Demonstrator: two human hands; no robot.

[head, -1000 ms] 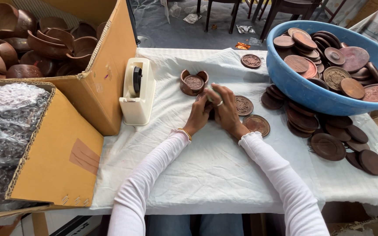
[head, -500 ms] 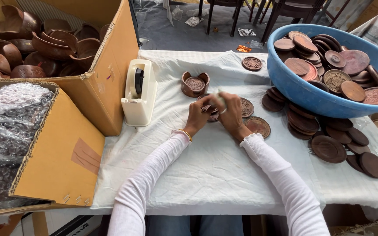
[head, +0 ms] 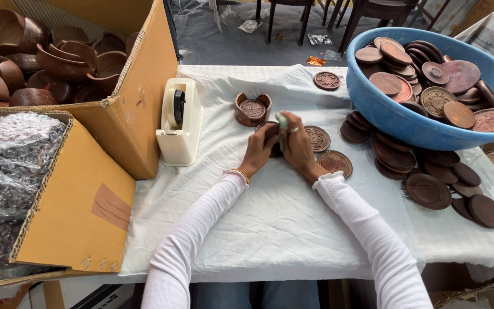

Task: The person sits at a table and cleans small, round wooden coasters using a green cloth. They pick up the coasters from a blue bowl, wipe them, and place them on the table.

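Observation:
My left hand (head: pixel 261 150) and my right hand (head: pixel 297 143) meet over the middle of the white-clothed table (head: pixel 270 223). Together they grip a round brown wooden disc (head: pixel 271 135), mostly hidden between the fingers. A small pale green object (head: pixel 282 121) sticks up from my right hand's fingertips against the disc. Just beyond the hands stands a brown wooden holder (head: pixel 253 109) with a carved disc inside. Two carved discs lie flat right of my right hand, one near the knuckles (head: pixel 318 138) and one nearer the wrist (head: pixel 335 162).
A cream tape dispenser (head: pixel 180 121) stands left of the hands. A blue basin (head: pixel 430 91) of wooden discs sits at right, with stacks of discs (head: pixel 430 177) beside it. An open cardboard box (head: pixel 81 74) of wooden holders and a box of bubble wrap (head: pixel 12 183) fill the left.
Both hands stay together on the disc. The fingers have shifted slightly, and the pale green object now shows at my right fingertips.

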